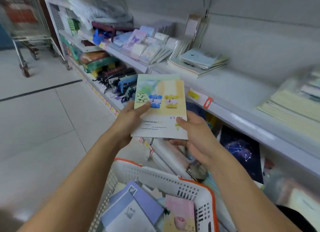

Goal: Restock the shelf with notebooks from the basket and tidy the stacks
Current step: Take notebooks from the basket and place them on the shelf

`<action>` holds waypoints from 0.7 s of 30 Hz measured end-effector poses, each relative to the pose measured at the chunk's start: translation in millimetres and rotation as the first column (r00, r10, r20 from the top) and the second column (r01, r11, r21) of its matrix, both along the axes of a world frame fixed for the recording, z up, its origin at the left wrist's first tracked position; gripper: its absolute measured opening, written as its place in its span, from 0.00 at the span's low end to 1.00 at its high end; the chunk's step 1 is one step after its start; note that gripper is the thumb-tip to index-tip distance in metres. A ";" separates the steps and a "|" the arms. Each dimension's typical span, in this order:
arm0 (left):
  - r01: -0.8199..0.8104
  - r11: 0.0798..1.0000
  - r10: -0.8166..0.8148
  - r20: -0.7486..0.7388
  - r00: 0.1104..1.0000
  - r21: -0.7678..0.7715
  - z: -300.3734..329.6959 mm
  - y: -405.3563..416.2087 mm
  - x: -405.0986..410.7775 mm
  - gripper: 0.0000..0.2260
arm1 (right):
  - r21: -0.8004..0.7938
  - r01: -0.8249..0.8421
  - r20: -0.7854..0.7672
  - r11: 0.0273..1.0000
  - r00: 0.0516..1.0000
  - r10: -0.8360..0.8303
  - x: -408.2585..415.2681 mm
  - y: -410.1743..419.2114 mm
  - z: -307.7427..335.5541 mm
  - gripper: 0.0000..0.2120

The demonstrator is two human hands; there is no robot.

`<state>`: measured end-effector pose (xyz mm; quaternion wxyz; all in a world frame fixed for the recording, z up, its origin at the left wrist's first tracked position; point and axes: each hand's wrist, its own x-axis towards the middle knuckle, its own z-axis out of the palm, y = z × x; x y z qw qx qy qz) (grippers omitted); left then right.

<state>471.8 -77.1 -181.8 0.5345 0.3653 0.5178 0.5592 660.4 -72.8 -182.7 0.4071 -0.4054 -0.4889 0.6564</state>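
**One notebook held in both hands above the basket**

Two hands hold a single notebook [161,107] in the air, in front of the shelf's [230,86] front edge and above the far rim of the basket [155,174]. Its cover shows two cartoon animals, one blue and one yellow, with printed text on a white band at its near edge.

The left hand [129,122] grips the notebook's left edge, thumb laid on the cover beside the blue animal, fingers hidden underneath. The right hand [197,136] pinches the near right corner, thumb on top and fingers curled beneath. Whether more than one notebook is in the grip cannot be told.

The white basket with an orange rim sits below the forearms. At least two notebooks show inside it: a purple one [138,205] toward the left side and a pink-and-yellow one [179,214] against the right wall; other paper edges between them are too blurred to count.

On the shelf, three groups show: a fanned spread of pastel notebooks [147,44] toward the far end, one low stack [199,61] topped by a pale blue cover in the middle, and a blurred pale stack [294,103] at the right edge. A dark constellation cover [242,150] stands on the level below. One trolley [26,32] stands on the floor at the far left.
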 end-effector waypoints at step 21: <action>0.064 0.998 -0.063 -0.048 0.997 0.020 80.8 125.4 21.4 0.20 | -0.271 0.335 -0.125 0.902 0.917 -0.379 33.2 267.0 109.6 0.20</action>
